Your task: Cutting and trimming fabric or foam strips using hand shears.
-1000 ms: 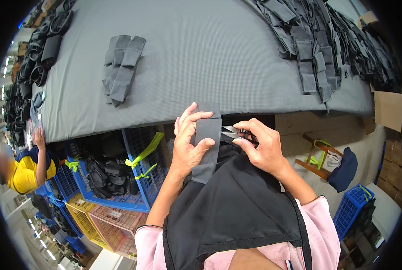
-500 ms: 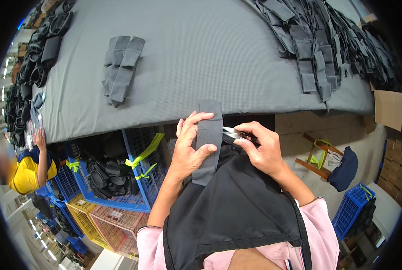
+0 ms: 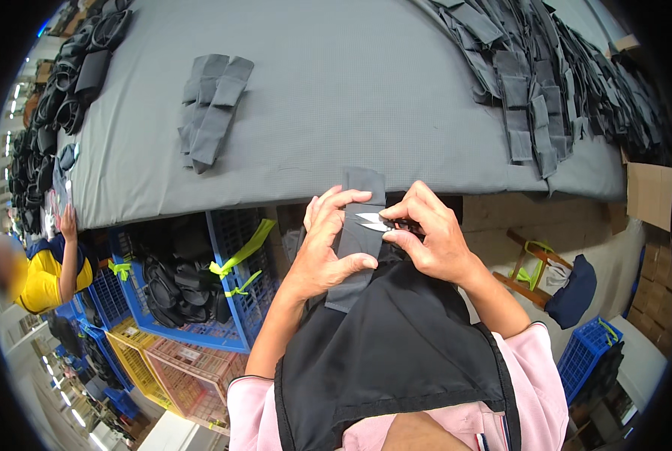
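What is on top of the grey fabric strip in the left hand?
Silver-bladed metal snips, in the right hand, overlap the grey fabric strip; the left hand covers other parts. Whether blades touch is unclear; its underside is hidden.

The head fisheye (close in) looks down past the table [image 3: 321,98].

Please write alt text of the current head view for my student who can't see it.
A person's left hand holds a grey fabric strip while their right hand holds small open snips over it. Beyond, on a grey-covered table, lie a small bundle of similar strips at left and a bigger pile at right.
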`<move>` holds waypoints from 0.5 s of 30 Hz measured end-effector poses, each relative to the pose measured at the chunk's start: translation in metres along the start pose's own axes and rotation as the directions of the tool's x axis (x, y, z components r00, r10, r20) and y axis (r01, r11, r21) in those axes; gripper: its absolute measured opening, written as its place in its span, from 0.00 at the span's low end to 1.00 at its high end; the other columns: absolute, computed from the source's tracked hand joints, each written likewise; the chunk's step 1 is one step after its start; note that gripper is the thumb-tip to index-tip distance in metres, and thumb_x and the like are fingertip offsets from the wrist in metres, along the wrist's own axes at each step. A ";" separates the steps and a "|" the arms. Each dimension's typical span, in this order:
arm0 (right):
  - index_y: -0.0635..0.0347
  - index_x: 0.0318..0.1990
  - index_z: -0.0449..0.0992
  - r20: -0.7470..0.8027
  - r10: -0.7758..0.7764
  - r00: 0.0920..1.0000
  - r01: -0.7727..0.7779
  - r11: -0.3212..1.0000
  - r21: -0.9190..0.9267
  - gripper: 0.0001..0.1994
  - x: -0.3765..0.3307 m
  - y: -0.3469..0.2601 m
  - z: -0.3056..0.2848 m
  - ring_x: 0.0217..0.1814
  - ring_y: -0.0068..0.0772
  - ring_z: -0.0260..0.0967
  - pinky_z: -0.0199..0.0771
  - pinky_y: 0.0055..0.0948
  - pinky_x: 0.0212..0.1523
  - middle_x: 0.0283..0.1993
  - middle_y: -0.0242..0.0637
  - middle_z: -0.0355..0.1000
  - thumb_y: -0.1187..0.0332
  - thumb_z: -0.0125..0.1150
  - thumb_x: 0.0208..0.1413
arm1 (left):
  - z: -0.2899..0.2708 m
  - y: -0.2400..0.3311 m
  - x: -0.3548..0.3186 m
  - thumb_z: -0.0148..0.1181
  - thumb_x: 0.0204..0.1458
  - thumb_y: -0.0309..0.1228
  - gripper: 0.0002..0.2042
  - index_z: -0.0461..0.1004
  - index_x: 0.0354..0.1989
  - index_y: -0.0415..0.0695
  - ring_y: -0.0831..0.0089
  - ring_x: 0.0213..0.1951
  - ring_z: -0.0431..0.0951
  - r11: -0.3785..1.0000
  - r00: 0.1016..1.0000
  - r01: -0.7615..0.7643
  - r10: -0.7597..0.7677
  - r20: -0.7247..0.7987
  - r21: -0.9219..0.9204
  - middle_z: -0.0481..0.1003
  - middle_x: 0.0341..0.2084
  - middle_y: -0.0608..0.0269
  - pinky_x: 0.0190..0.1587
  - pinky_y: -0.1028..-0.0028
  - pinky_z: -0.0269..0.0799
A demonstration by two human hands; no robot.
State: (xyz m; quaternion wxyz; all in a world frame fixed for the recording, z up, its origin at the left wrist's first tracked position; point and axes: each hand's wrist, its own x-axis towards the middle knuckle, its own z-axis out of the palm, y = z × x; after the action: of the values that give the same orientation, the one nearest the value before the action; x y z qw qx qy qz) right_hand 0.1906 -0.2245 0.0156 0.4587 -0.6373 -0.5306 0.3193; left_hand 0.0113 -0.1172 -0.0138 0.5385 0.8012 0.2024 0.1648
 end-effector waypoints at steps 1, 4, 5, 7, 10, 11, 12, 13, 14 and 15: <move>0.63 0.36 0.73 0.002 0.000 1.000 0.000 1.000 0.000 0.10 0.001 0.000 0.000 0.25 0.33 0.65 0.66 0.29 0.24 0.31 0.37 0.63 0.76 0.64 0.44 | 0.000 0.000 -0.001 0.66 0.34 0.57 0.38 0.66 0.47 0.40 0.51 0.63 0.53 1.000 1.000 -0.010 0.010 0.008 0.002 0.64 0.55 0.63 0.64 0.50 0.35; 0.63 0.35 0.73 0.020 -0.040 0.999 0.042 0.995 -0.090 0.10 0.002 -0.001 0.000 0.24 0.33 0.65 0.65 0.29 0.24 0.30 0.36 0.63 0.76 0.64 0.43 | 0.000 0.004 -0.001 0.67 0.33 0.56 0.39 0.65 0.49 0.39 0.52 0.63 0.52 1.000 1.000 0.003 -0.003 -0.008 0.007 0.64 0.55 0.63 0.64 0.51 0.36; 0.63 0.35 0.74 0.008 -0.031 1.000 0.031 0.995 -0.098 0.10 0.001 0.000 0.001 0.24 0.33 0.65 0.65 0.29 0.23 0.30 0.35 0.63 0.77 0.64 0.42 | 0.000 0.006 0.000 0.67 0.33 0.56 0.39 0.65 0.49 0.39 0.52 0.63 0.52 1.000 1.000 0.003 -0.003 -0.008 0.005 0.64 0.55 0.63 0.64 0.51 0.36; 0.62 0.34 0.74 -0.003 -0.023 1.000 0.022 0.994 -0.107 0.10 -0.001 0.001 0.003 0.23 0.33 0.65 0.65 0.28 0.23 0.30 0.35 0.63 0.77 0.64 0.42 | 0.002 0.012 0.002 0.69 0.32 0.53 0.39 0.63 0.50 0.38 0.53 0.61 0.54 1.000 1.000 0.019 -0.018 -0.019 0.014 0.64 0.54 0.61 0.64 0.55 0.39; 0.66 0.36 0.75 -0.042 -0.003 0.999 0.000 0.998 -0.066 0.10 -0.009 0.005 0.008 0.27 0.25 0.63 0.64 0.22 0.26 0.30 0.35 0.63 0.78 0.64 0.42 | 0.005 0.019 0.004 0.70 0.37 0.45 0.32 0.66 0.47 0.36 0.62 0.55 0.61 0.992 0.987 0.116 -0.121 -0.104 -0.052 0.65 0.53 0.60 0.60 0.65 0.49; 0.66 0.37 0.74 -0.099 0.047 0.994 -0.040 0.996 0.076 0.10 -0.012 0.007 0.010 0.29 0.23 0.63 0.65 0.21 0.29 0.32 0.34 0.62 0.78 0.63 0.44 | 0.007 0.015 0.005 0.70 0.37 0.45 0.32 0.66 0.47 0.36 0.62 0.55 0.61 0.992 0.987 0.114 -0.120 -0.105 -0.053 0.65 0.53 0.60 0.60 0.65 0.49; 0.67 0.38 0.73 -0.148 0.104 0.983 -0.070 0.973 0.219 0.10 -0.014 0.011 0.012 0.30 0.21 0.63 0.65 0.20 0.31 0.33 0.34 0.61 0.78 0.62 0.45 | 0.009 0.007 0.005 0.67 0.41 0.41 0.26 0.68 0.44 0.35 0.68 0.49 0.63 0.971 0.957 0.162 -0.198 -0.212 -0.174 0.66 0.51 0.60 0.54 0.71 0.55; 0.68 0.40 0.71 -0.129 0.260 0.957 -0.184 0.887 0.424 0.11 -0.018 0.020 0.018 0.31 0.19 0.62 0.65 0.18 0.35 0.35 0.33 0.60 0.77 0.61 0.48 | 0.011 0.000 0.008 0.65 0.45 0.37 0.21 0.70 0.42 0.35 0.74 0.42 0.65 0.935 0.909 0.193 -0.284 -0.304 -0.297 0.67 0.50 0.61 0.48 0.76 0.60; 0.66 0.41 0.71 -0.142 0.245 0.959 -0.181 0.917 0.355 0.13 -0.020 0.027 0.017 0.30 0.19 0.60 0.64 0.18 0.33 0.35 0.32 0.59 0.78 0.63 0.45 | 0.011 -0.004 0.013 0.56 0.53 0.32 0.12 0.73 0.38 0.34 0.83 0.31 0.63 0.907 0.870 0.154 -0.313 -0.381 -0.392 0.69 0.43 0.66 0.37 0.83 0.61; 0.65 0.41 0.71 -0.154 0.228 0.961 -0.178 0.942 0.284 0.15 -0.020 0.030 0.016 0.29 0.19 0.59 0.63 0.18 0.30 0.34 0.32 0.59 0.78 0.64 0.43 | 0.010 -0.003 0.014 0.48 0.59 0.34 0.13 0.74 0.40 0.36 0.87 0.25 0.58 0.853 0.790 0.247 -0.452 -0.413 -0.460 0.69 0.34 0.72 0.30 0.85 0.57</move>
State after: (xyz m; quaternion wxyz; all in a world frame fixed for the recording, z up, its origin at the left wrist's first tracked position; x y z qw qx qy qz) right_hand 0.1836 -0.2408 -0.0198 0.5523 -0.6477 -0.3689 0.3733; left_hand 0.0275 -0.1174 -0.0195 0.6327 0.5552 0.4482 0.3010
